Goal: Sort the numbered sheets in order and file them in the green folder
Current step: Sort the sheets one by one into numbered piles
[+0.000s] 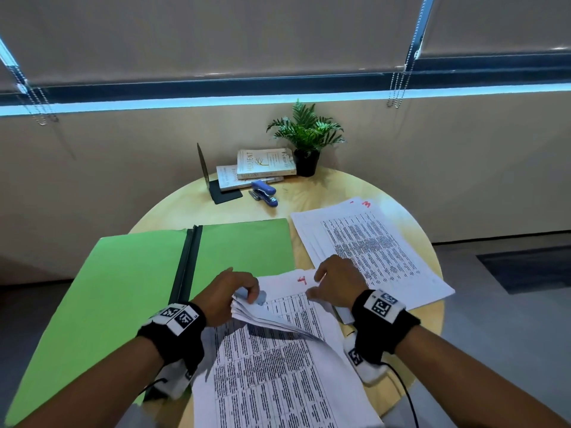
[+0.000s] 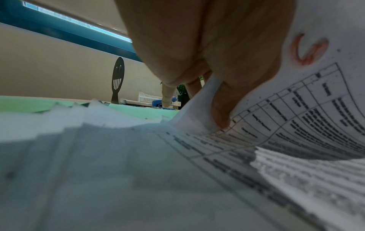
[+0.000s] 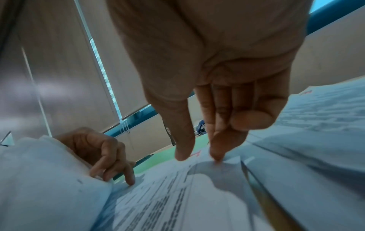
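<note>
Folded-back upper sheets (image 1: pixel 262 316) of the near stack are gripped by the left hand (image 1: pixel 230 293). The sheet beneath (image 1: pixel 296 291) is touched by the right hand (image 1: pixel 335 281), fingers (image 3: pixel 217 150) relaxed, beside the open green folder (image 1: pixel 123 288).

"RESILIENT" on book (image 1: pixel 265 162); red "3" on sheet (image 1: pixel 370 242).

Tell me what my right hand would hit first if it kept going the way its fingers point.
The right hand points down; its fingertips are at or nearly on the sheet marked with a red number, so it meets that paper first.
</note>
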Demonstrator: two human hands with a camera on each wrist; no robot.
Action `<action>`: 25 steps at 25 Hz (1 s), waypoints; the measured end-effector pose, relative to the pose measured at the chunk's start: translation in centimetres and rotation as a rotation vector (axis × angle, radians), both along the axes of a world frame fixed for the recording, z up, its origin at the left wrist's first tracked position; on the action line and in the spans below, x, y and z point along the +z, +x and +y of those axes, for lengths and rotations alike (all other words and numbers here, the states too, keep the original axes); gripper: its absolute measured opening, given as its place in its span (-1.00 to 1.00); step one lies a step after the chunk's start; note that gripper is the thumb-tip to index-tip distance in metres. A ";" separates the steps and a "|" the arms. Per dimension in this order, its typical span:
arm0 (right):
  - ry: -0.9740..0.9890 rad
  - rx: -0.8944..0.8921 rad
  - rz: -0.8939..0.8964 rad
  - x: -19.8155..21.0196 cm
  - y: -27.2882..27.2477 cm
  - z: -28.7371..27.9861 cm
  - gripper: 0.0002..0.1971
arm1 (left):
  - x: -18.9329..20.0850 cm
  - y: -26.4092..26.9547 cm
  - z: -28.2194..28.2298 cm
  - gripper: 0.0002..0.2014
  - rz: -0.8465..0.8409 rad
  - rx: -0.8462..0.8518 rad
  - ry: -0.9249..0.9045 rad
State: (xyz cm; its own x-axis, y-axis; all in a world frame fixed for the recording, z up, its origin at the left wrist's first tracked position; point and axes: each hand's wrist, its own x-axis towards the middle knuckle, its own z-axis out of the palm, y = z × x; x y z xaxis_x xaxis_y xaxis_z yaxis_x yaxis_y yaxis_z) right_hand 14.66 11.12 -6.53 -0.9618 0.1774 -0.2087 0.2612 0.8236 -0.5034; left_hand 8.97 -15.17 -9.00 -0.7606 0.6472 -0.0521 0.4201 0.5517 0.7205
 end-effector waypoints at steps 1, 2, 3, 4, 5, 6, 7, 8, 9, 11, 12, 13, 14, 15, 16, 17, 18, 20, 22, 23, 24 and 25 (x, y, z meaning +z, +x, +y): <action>0.032 -0.041 -0.011 -0.2 0.3 -0.2 -0.57 | 0.6 0.4 0.0 -0.60 0.038 -0.038 0.003; 0.065 -0.062 -0.024 -0.1 0.6 -0.3 -0.52 | 1.3 0.8 0.1 -0.63 0.059 -0.069 0.016; 0.081 -0.074 -0.043 0.1 0.8 -0.5 -0.50 | 1.6 1.0 0.1 -0.66 0.053 -0.088 0.046; 0.074 -0.073 -0.063 0.2 0.9 -0.6 -0.52 | 1.9 1.1 0.2 -0.70 0.058 -0.090 0.044; 0.053 -0.058 -0.077 0.3 1.0 -0.8 -0.56 | 1.9 1.1 0.2 -0.70 0.077 -0.094 0.027; 0.029 -0.034 -0.083 0.5 1.2 -1.0 -0.59 | 2.0 1.1 0.1 -0.68 0.090 -0.084 -0.011; 0.001 -0.010 -0.081 0.6 1.5 -1.0 -0.61 | 2.0 1.2 0.0 -0.66 0.091 -0.091 -0.026; -0.022 0.024 -0.076 0.9 2.1 -1.2 -0.60 | 1.9 1.2 -0.1 -0.67 0.092 -0.097 -0.030; -0.026 0.081 -0.068 1.1 2.9 -1.3 -0.59 | 1.9 1.2 -0.2 -0.69 0.097 -0.102 -0.012; 0.044 0.235 -0.030 1.6 5.2 -2.1 -0.61 | 2.1 1.3 -0.5 -0.64 0.060 -0.080 0.034; 0.101 0.291 -0.002 2.0 6.4 -2.6 -0.62 | 2.5 1.3 -0.6 -0.63 0.029 -0.081 0.049; 0.162 0.320 0.034 2.4 7.5 -3.0 -0.64 | 2.5 1.4 -0.5 -0.66 -0.002 -0.102 0.073; 0.219 0.333 0.070 2.7 8.5 -3.4 -0.65 | 2.7 1.7 -0.4 -0.73 -0.012 -0.125 0.089; 0.266 0.340 0.091 2.7 9.1 -3.7 -0.64 | 2.8 1.9 -0.2 -0.79 -0.005 -0.144 0.096; 0.289 0.339 0.097 2.6 9.6 -3.9 -0.61 | 2.7 2.1 -0.2 -0.81 0.005 -0.154 0.091; 0.285 0.328 0.099 2.5 9.9 -4.0 -0.58 | 2.5 2.1 -0.1 -0.80 0.015 -0.152 0.084; 0.234 0.295 0.100 2.4 10.0 -3.8 -0.57 | 2.3 2.0 -0.1 -0.76 0.020 -0.143 0.067; 0.044 0.169 0.120 2.8 9.1 -2.3 -0.53 | 2.0 1.8 -0.1 -0.67 0.026 -0.131 0.048; -0.068 0.019 0.219 4.3 7.1 0.8 -0.48 | 2.2 1.3 -0.2 -0.66 0.041 -0.123 0.017; -0.089 -0.037 0.265 5.1 5.8 2.7 -0.50 | 2.4 1.1 -0.2 -0.67 0.045 -0.115 -0.005; -0.087 -0.078 0.295 5.9 4.4 4.7 -0.53 | 2.7 1.0 -0.2 -0.68 0.046 -0.108 -0.032; -0.071 -0.111 0.310 6.7 3.1 6.5 -0.58 | 2.9 0.8 0.0 -0.67 0.047 -0.104 -0.059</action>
